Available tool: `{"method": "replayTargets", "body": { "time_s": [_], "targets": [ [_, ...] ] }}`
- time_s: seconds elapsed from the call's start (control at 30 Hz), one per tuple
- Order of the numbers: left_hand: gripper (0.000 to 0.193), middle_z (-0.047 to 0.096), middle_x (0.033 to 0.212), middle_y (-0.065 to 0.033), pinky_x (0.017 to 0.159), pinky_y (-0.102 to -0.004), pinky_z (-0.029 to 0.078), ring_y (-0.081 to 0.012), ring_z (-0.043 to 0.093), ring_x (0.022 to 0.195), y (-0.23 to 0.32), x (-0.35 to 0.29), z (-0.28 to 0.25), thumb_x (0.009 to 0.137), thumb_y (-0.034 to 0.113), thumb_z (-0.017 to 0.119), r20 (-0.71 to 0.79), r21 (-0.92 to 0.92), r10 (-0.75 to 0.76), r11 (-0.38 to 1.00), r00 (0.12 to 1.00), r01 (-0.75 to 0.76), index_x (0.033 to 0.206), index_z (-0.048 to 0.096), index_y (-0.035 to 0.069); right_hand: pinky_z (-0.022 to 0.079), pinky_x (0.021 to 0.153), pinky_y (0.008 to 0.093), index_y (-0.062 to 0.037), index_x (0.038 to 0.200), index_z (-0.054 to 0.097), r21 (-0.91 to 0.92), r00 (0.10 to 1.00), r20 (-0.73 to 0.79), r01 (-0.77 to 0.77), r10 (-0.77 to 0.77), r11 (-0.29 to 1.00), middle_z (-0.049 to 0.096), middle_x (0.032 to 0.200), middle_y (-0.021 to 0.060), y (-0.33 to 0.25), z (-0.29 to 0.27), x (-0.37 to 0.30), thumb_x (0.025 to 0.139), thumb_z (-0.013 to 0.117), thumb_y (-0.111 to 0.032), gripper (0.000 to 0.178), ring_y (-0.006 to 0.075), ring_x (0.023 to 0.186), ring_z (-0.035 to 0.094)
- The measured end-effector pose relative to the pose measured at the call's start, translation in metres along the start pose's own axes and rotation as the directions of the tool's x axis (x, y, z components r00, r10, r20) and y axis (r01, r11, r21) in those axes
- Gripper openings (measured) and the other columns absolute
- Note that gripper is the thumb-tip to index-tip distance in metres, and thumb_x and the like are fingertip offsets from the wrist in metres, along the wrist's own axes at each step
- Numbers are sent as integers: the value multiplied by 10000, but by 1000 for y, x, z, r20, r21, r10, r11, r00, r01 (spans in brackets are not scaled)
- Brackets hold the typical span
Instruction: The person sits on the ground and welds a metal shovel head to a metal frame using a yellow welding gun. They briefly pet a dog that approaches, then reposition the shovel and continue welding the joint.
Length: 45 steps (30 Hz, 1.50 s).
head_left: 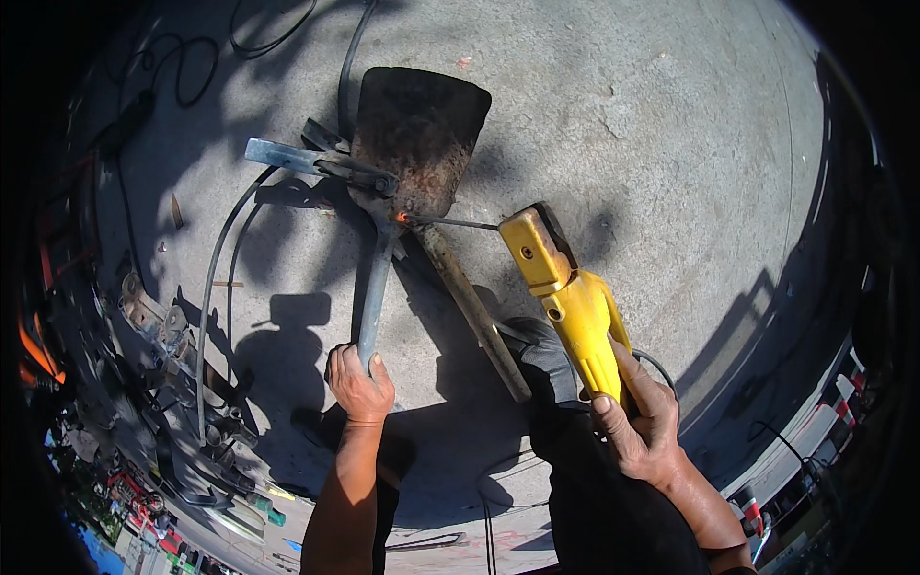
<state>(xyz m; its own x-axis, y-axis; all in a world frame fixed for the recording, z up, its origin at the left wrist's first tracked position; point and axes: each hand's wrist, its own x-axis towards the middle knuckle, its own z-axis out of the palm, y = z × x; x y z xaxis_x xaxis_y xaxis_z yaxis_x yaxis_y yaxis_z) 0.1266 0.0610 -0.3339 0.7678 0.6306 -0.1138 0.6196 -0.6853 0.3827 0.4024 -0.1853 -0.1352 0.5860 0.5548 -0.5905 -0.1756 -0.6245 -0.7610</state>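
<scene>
My left hand (360,385) is closed round the lower end of a grey metal pipe (377,287). The pipe's top meets the neck of a rusty, dark shovel blade (422,125). A metal clamp (359,174) with a cable grips near that neck. In my right hand (644,422) is a yellow welding electrode holder (575,307). From its head a thin welding rod (460,223) reaches left to the joint, where a small orange-red spot (402,218) glows. A rusty pipe (470,297) slants from beside the joint toward my leg.
Dark cables (216,259) loop over the concrete floor (671,125) on the left. Scattered metal parts (172,331) lie at the left edge, with an orange object (40,350) beyond. My dark trouser leg (604,498) is at the lower middle. Shadows cross the floor.
</scene>
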Motion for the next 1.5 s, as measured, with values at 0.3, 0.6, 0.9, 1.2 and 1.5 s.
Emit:
{"method": "replayTargets", "body": {
  "time_s": [0.3,0.6,0.9,1.2,1.5],
  "targets": [
    [381,568,937,-236,822,-538,453,-450,569,912,-4,-2,3,995,345,532,-7,1,10,1000,1000,-10,988,552,-36,532,743,289,90,1469,480,19,1000,-1,-9,9,1000,741,985,172,2,1,0,994,682,-132,562,173,781,706],
    [361,561,931,-245,815,-537,456,-454,565,903,1,1,0,987,325,544,-14,9,18,1000,1000,-18,977,551,-36,538,731,291,91,1471,475,18,1000,5,11,-11,1000,741,982,172,1,1,0,995,675,-133,562,172,768,710],
    [355,564,935,-241,819,-534,449,-453,562,914,-5,-4,3,981,313,548,2,20,5,1000,1000,-5,977,551,-42,483,556,231,91,1523,388,60,991,-116,75,-67,995,704,924,126,13,1,-9,1048,601,-265,630,95,595,598],
    [334,570,919,-245,804,-544,441,-462,558,901,6,3,-2,1015,292,496,-20,2,23,1000,1000,-23,944,547,-30,478,585,227,80,1507,424,73,996,-87,26,-20,997,696,940,103,10,0,-8,1040,614,-250,603,88,620,597],
    [370,562,933,-243,815,-537,448,-454,561,904,-1,-1,2,989,330,538,-8,11,14,1000,1000,-14,983,546,-40,533,754,283,110,1460,475,9,1000,-20,12,-12,1000,740,975,175,3,-2,-4,995,681,-155,574,182,784,713]
  ]
}}
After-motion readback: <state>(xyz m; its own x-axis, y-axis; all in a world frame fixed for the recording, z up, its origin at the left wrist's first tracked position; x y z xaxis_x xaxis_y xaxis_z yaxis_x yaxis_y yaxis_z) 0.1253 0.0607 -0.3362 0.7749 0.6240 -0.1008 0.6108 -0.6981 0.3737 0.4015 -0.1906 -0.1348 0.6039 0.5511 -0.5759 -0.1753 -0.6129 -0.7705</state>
